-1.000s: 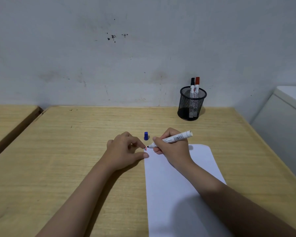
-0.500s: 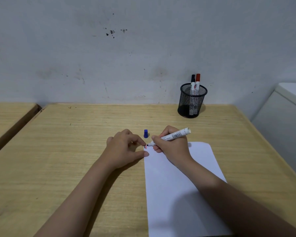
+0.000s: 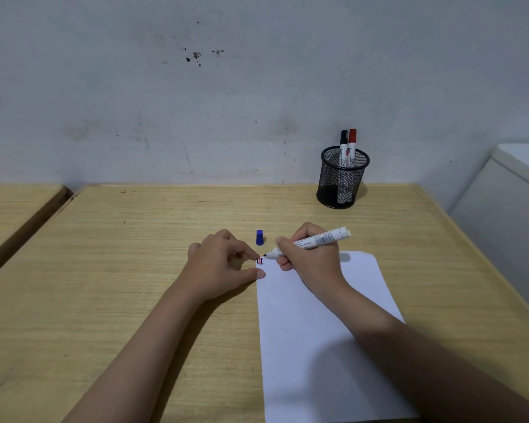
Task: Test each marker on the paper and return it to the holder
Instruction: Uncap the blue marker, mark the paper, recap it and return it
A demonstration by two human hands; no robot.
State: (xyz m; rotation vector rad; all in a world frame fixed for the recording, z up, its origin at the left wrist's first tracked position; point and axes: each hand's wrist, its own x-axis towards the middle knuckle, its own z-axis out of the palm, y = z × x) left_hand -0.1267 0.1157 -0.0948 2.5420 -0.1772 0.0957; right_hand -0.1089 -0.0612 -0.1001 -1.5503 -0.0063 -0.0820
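Observation:
My right hand grips an uncapped white marker, its dark tip at the far left corner of the white paper. Short red and blue strokes show at that corner. My left hand presses its thumb and forefinger on the paper's left edge beside the strokes. The marker's blue cap stands on the table just beyond the paper. A black mesh holder at the back right holds a black-capped marker and a red-capped marker.
The wooden table meets a grey stained wall at the back. A second wooden surface lies to the left across a gap. A white cabinet stands off the right edge.
A blue stroke has appeared beside the red one at the paper's corner. Both hands stay in the same place; the view has tilted slightly.

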